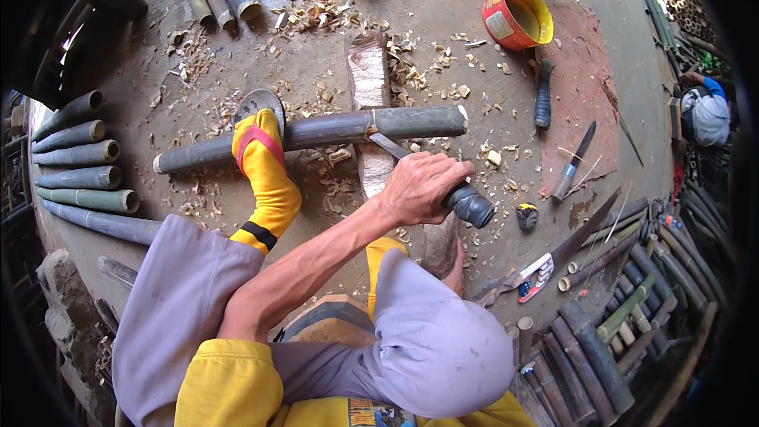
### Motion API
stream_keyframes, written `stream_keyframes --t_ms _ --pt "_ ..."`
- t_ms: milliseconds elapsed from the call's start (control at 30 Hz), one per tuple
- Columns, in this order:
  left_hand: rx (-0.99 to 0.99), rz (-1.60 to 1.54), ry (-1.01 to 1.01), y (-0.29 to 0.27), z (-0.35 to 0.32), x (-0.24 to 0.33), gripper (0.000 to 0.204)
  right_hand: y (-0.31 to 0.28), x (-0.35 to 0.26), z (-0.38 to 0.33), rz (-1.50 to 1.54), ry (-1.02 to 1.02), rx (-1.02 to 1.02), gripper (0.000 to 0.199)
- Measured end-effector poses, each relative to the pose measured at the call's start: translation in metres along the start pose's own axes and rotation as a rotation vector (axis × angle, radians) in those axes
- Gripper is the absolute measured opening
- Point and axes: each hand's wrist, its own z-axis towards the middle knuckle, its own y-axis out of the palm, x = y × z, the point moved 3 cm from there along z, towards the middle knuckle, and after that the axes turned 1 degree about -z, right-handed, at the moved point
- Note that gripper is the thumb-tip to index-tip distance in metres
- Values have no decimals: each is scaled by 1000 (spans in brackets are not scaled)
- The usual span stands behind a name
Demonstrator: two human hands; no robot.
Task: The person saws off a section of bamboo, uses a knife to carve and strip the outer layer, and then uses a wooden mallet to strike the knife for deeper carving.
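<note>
My left hand (424,183) is wrapped around the dark, bound handle (472,207) of a knife. The knife's blade (387,145) rests against a dark bamboo pole (332,131), at a pale cut ring on it. That pole lies crosswise over a worn wooden block (369,83). My left foot (261,160), in a yellow sock and a flip-flop, presses on the pole. Below the knife, my right hand (456,267) is closed along a brown wooden mallet (440,247). My knee hides most of that hand and the mallet's lower part.
Bamboo lengths (79,154) line the left, with more at top left. Right of me are a red-yellow can (514,20), knives (575,160), a tape measure (527,216), a handsaw (545,269) and stacked bamboo (589,356). Shavings litter the floor. Another person (706,115) is far right.
</note>
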Motion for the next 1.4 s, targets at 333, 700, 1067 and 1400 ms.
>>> stream_keyframes --t_ms 333,700,1067,1400 --pt "-64 17 76 1 -8 -3 47 0 -9 -1 6 68 18 109" --pt "-69 -11 74 0 -6 -3 42 0 -12 -2 -3 81 31 106" --pt "72 -76 -172 -8 21 -19 30 -124 -170 -10 355 -447 531 97" --pt "152 -35 -215 -16 24 -31 32 -127 -235 -6 -32 -619 211 101"
